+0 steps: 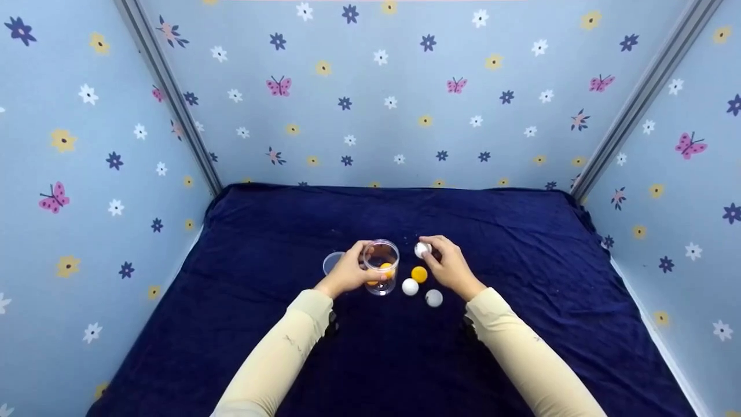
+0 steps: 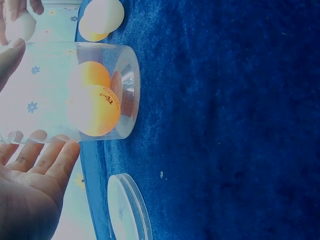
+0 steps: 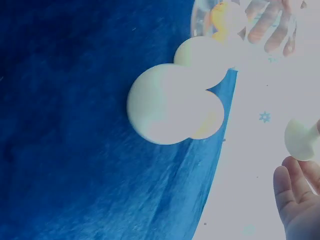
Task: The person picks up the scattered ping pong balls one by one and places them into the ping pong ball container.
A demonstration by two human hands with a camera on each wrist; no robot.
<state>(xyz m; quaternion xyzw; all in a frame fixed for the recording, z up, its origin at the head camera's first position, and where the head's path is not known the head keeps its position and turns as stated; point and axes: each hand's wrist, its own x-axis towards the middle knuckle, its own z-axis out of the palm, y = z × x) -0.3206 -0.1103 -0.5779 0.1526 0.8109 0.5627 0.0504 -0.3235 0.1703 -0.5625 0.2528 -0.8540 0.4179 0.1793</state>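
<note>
Translucent lid [image 1: 334, 263] lies just left of the jar, on blue cloth [image 1: 266, 231]. Left hand [image 1: 349, 271]: fingers curled round the jar's side. Clear jar [image 1: 380, 252]: upright, two orange balls [image 2: 97, 112] inside, near its base. Immediately right of the jar: one white ball [image 1: 410, 286], then an orange ball [image 1: 419, 274]. Farther right of the jar, the right hand [image 1: 452, 270]: fingers narrowed, pinching a second white ball [image 1: 422, 249]; a third white ball [image 1: 433, 298] lies nearer the wearer.
</note>
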